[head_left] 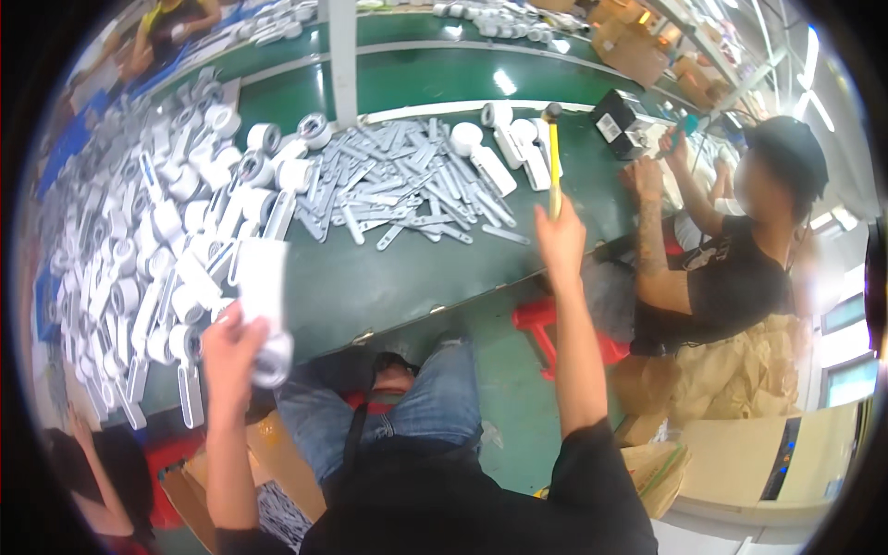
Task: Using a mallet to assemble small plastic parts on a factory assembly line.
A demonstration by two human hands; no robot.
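Note:
My left hand (231, 344) is closed round a white plastic part (263, 277), blurred, with a long body and a rounded end pointing down. It is lifted over the near edge of the green table (407, 287). My right hand (561, 237) grips the yellow handle of a small hammer (555, 166), whose dark head points away from me. Beyond the hammer lie several white parts with round heads and long handles (495, 171). A heap of flat grey plastic strips (388, 176) spreads across the table between my hands.
A large pile of white round-headed parts (139, 250) covers the left side. At right sits a co-worker (740, 213), near a black box (622, 125). A red stool (546, 333) stands below the table edge; a cardboard box (264, 462) holds grey pieces. A white post (343, 65) rises behind the strips.

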